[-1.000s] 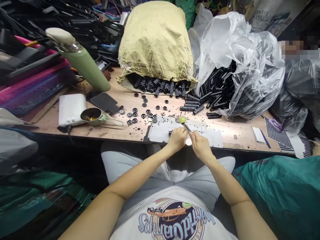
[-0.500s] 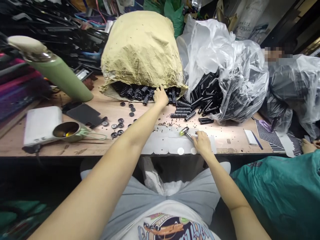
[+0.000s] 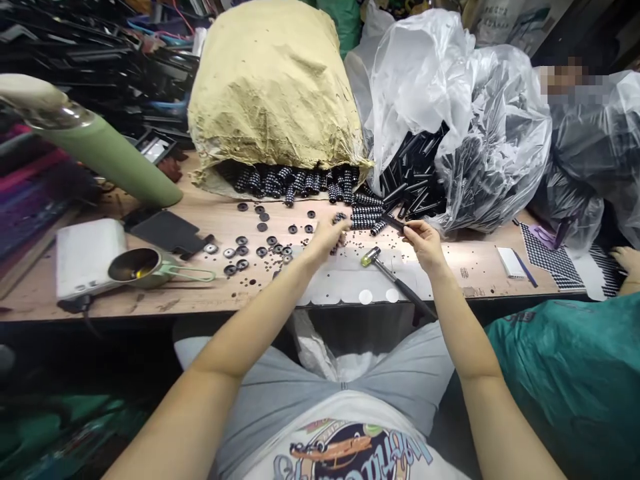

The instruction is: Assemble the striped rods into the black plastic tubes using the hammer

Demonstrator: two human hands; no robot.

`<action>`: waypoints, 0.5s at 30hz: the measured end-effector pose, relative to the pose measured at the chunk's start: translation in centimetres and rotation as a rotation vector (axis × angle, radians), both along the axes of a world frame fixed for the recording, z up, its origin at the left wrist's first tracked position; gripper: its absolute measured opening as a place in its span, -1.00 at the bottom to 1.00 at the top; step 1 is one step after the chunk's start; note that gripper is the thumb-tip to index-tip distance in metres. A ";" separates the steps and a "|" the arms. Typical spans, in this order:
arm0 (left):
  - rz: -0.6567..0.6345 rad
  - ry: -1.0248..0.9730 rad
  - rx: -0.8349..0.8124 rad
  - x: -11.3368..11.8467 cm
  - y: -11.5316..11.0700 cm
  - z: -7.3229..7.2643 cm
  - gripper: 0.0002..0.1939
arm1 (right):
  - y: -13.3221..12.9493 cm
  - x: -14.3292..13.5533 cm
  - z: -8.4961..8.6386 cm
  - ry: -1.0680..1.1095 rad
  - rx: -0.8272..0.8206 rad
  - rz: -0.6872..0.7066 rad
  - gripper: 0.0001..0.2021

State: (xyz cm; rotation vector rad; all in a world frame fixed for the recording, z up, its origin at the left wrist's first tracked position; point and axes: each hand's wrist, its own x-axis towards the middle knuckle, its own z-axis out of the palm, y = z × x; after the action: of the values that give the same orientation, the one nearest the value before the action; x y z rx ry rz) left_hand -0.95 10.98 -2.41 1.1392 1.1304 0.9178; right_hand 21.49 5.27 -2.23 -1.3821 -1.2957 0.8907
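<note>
I am pinching a beaded black roller (image 3: 340, 218) in my left hand (image 3: 327, 237) and a black tube (image 3: 393, 222) in my right hand (image 3: 425, 241), bringing them close above the table (image 3: 465, 267), the hammer (image 3: 395, 280) lying released beside them.

The only print that shows is on the person's white shirt (image 3: 345, 447), at the bottom edge of the view. It is a round badge seen upside down, with arched blue outlined letters over an orange and green figure. The lettering is cut off by the frame edge and warped by the lens, so no whole word can be made out with any certainty. The small white pad (image 3: 509, 261) on the table carries marks too small to read. The sacks, the green bottle and the white box bear no legible text.
</note>
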 end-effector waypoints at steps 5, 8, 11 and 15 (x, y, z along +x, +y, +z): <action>-0.043 -0.481 -0.171 1.5 -5.5 1.3 -0.63 | -3.6 -4.8 -0.8 0.292 0.004 0.191 -0.65; 0.013 -0.382 -0.102 1.3 -6.5 1.5 -0.67 | -4.4 -5.8 -0.1 -0.129 0.160 0.234 -0.47; -0.065 -0.210 -0.047 0.8 -7.1 1.4 -0.71 | -4.3 -5.3 1.7 -0.592 0.299 0.341 -0.08; -0.064 -0.352 -0.037 0.4 -8.0 1.4 -0.64 | -4.5 -5.2 2.8 -0.741 0.315 0.400 0.09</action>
State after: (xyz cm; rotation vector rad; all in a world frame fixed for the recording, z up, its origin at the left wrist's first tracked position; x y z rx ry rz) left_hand -0.56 2.98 -1.01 0.9332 0.8162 0.9978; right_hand 16.34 0.73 0.57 -1.2558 -2.2270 0.3828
